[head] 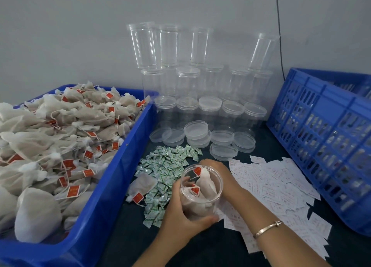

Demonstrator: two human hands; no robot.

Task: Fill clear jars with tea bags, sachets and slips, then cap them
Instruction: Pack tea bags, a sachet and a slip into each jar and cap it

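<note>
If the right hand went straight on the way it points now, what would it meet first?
Probably the heap of small green-and-white sachets. The right hand points up-left behind the clear plastic jar that the left hand grips; its fingertips are hidden, so depth is unclear.

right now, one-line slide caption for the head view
Left hand grips an open clear jar holding tea bags, right hand behind it, amid green sachets and paper slips.

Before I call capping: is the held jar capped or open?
Not capped. The jar in the left hand shows an open rim, tea bags inside.
</note>
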